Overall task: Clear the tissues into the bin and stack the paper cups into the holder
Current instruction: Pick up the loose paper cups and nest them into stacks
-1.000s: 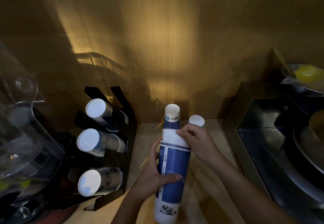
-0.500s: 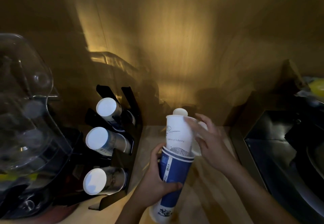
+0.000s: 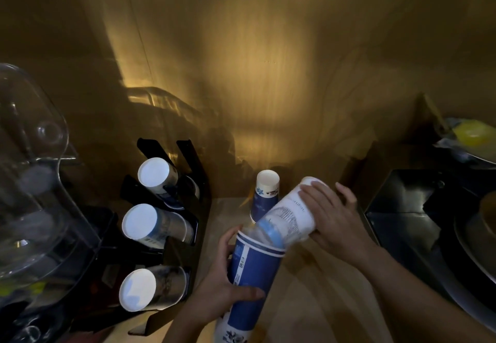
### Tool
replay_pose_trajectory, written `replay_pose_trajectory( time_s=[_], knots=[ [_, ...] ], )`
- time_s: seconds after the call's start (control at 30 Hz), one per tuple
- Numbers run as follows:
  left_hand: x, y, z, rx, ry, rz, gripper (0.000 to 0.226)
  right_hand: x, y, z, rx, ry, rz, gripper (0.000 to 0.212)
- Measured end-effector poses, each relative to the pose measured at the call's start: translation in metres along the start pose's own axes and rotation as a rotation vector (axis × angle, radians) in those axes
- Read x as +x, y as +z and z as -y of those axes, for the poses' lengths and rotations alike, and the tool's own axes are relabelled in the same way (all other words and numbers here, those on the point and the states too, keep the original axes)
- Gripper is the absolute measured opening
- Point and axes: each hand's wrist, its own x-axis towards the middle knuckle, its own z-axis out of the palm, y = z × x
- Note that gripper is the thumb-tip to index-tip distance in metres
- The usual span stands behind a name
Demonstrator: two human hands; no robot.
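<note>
Head view: you are nesting a white cup onto the blue stack.

Your left hand (image 3: pixel 228 286) is wrapped tight around the blue cup stack (image 3: pixel 252 275), steadying it as a base, while your right hand (image 3: pixel 332 216) clasps the tilted white cup (image 3: pixel 288 216), angled so its mouth can slip over the stack's top. Another cup (image 3: pixel 265 195) stands inverted behind on the counter (image 3: pixel 308 302); the black holder (image 3: pixel 193 170) waits to the left, three slots filled. No tissues or bin show.

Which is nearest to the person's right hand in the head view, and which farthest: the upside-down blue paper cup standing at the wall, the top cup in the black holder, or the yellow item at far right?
1. Upside-down blue paper cup, just left of the right hand.
2. Yellow item, upper right.
3. Top cup in the black holder, far left.
</note>
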Motion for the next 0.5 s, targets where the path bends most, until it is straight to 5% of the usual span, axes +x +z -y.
replay_pose_trajectory(
  time_s=[0.23,0.5],
  knots=[
    [0.0,-0.003,0.007,-0.03,-0.01,-0.083,0.106,-0.012,0.01,-0.003,0.781,0.691,-0.049,0.087],
    [0.005,0.001,0.021,0.0,-0.027,-0.085,0.111,-0.009,0.023,-0.013,1.176,1.031,-0.192,0.085]
  ],
)
